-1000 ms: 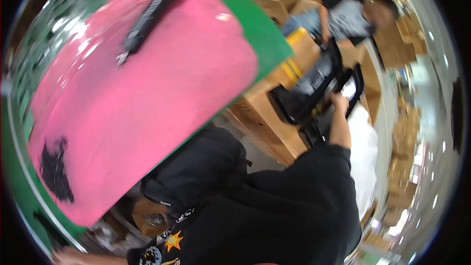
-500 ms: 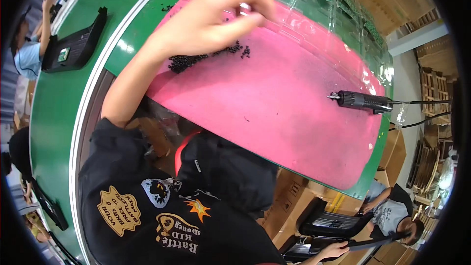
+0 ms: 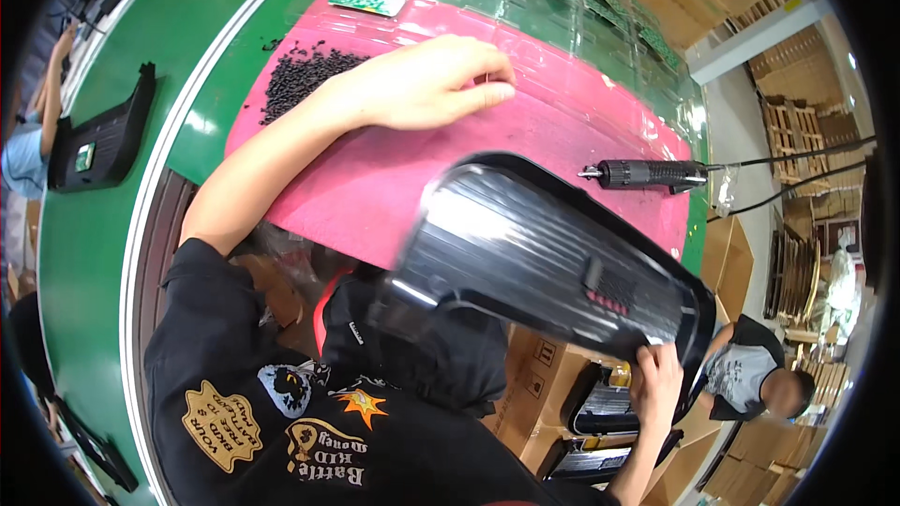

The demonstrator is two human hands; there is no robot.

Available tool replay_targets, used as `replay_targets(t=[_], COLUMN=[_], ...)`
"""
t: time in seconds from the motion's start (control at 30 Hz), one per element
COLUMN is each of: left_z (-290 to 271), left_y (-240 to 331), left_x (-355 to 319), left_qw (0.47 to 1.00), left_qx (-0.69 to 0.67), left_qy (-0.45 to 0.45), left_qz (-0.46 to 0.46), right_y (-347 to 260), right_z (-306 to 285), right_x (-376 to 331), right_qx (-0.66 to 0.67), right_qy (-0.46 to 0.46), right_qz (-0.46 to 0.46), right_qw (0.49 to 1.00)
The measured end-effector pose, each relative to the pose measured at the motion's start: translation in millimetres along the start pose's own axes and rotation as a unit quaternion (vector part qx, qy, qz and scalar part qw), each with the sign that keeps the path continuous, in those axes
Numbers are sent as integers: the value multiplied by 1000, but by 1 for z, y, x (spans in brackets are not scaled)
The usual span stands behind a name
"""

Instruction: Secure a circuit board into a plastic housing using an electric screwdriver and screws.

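Observation:
My right hand [image 3: 658, 384] grips a long black plastic housing [image 3: 525, 248] by its near right edge. The housing is tilted, its ribbed inner face and raised rim showing, with its far left end over the pink mat [image 3: 375, 197]. Above the mat's far left part is my left hand [image 3: 441, 84], its fingers curled and the thumb close to the index finger; whatever it may hold is hidden. Beside my left wrist lies a heap of small black screws [image 3: 302, 80]. A black electric screwdriver [image 3: 647, 174] rests on the mat's right side, bit pointing left.
Green circuit boards [image 3: 367, 0] lie in clear plastic trays [image 3: 553, 47] along the far side. More black housings [image 3: 600, 403] stand by a cardboard box [image 3: 534, 384] below the table edge. Co-workers are at the left and lower right; another housing [image 3: 103, 145] lies on the green table.
The black housing has come up from the lower right over the mat in my right hand. My left hand has shifted slightly down. The view has shifted, showing more of the screw heap.

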State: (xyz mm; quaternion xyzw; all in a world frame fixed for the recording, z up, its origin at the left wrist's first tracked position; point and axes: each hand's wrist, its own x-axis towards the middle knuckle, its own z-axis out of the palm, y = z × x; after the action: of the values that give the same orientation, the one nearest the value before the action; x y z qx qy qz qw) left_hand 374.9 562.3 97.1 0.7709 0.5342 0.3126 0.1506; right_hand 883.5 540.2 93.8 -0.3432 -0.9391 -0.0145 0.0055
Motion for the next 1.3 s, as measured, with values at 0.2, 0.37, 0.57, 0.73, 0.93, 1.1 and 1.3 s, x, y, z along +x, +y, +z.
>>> replay_targets(t=[0.2,0.37,0.57,0.73,0.93,1.1,1.3], left_z=[17,39,33,22,18,16,9], left_y=[39,19,17,9,7,8,6], left_x=[-7,-15,-9,-12,-13,-15,-20], left_qw=[993,986,987,987,990,989,989], left_qx=[67,159,154,158,133,140,146], left_qy=[-95,-14,11,-5,8,-1,-30], left_qz=[-12,43,47,26,39,41,20], right_y=[-32,-85,-96,-104,-103,-95,-87], right_z=[-28,-38,9,27,33,29,-19], right_x=[121,281,447,515,549,538,465], right_qx=[179,175,33,42,58,96,355], right_qy=[139,172,123,84,-12,89,158], right_qz=[-104,-114,-9,58,109,66,-42], right_qw=[968,963,992,994,992,989,920])
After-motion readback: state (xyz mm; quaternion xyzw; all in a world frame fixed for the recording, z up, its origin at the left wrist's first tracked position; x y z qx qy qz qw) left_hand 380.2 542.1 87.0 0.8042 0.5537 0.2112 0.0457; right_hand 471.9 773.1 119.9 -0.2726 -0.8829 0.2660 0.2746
